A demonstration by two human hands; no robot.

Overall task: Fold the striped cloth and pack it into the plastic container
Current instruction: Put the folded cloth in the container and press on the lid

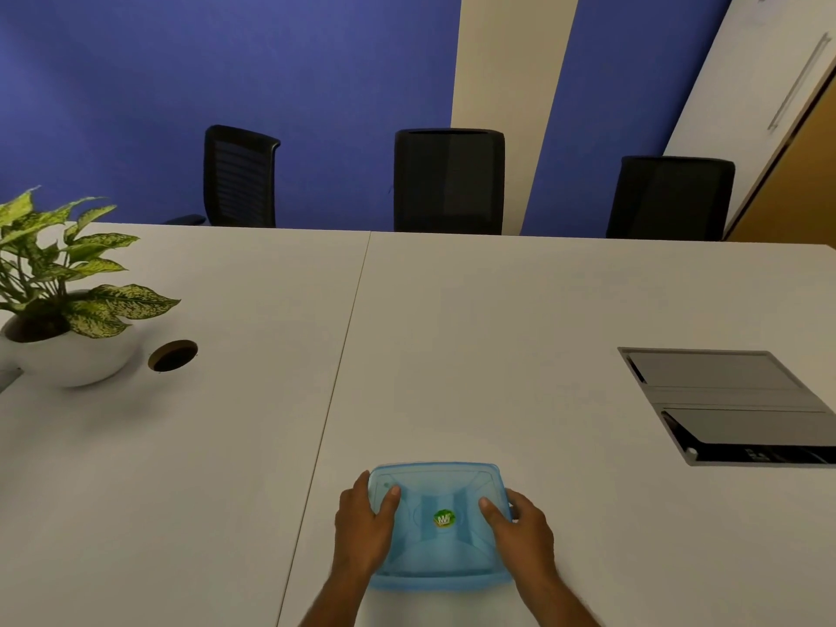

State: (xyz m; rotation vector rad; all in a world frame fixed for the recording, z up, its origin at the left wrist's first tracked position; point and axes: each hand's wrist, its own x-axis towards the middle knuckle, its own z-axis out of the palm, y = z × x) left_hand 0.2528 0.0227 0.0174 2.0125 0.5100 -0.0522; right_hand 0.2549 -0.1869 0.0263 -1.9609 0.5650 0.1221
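Head view: both hands, left hand and right hand, grasp the lidded plastic container by its sides, thumbs on top. Striped cloth is nowhere visible; the step looks like opening or closing, and I cannot tell which

A: What shows of the person?

B: Two bare forearms and hands, entering from about six o'clock. The left hand sits toward seven o'clock of the frame's centre, the right hand toward five.

A: Any sleeves, a watch, rings?

B: Both forearms are uncovered as far as the bottom edge; nothing worn shows on wrists or fingers. The nails look short. Beyond that it is too soft to tell.
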